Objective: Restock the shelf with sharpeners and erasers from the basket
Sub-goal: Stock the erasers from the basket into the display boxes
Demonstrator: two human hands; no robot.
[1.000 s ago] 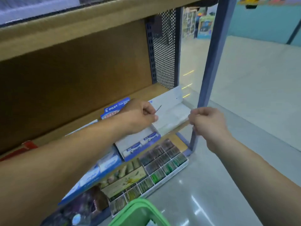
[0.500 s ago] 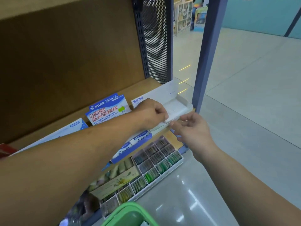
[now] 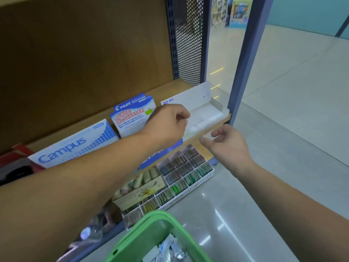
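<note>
Wooden shelf (image 3: 166,89) board, smooth and brown, runs behind both hands and ends at a perforated metal panel (image 3: 188,40). On it, just beyond the left hand (image 3: 168,123), sits a shallow, rectangular white card display tray (image 3: 207,108). To the left of that hand stands a blue-and-white Pilot eraser box (image 3: 130,114). The left hand's fingers are curled at the tray's near end; whether they pinch anything cannot be told. The right hand (image 3: 228,146) hangs loosely curled and empty, just under the shelf edge. Below both wrists, the green plastic basket (image 3: 143,221) holds small clear-wrapped packets (image 3: 170,248).
</note>
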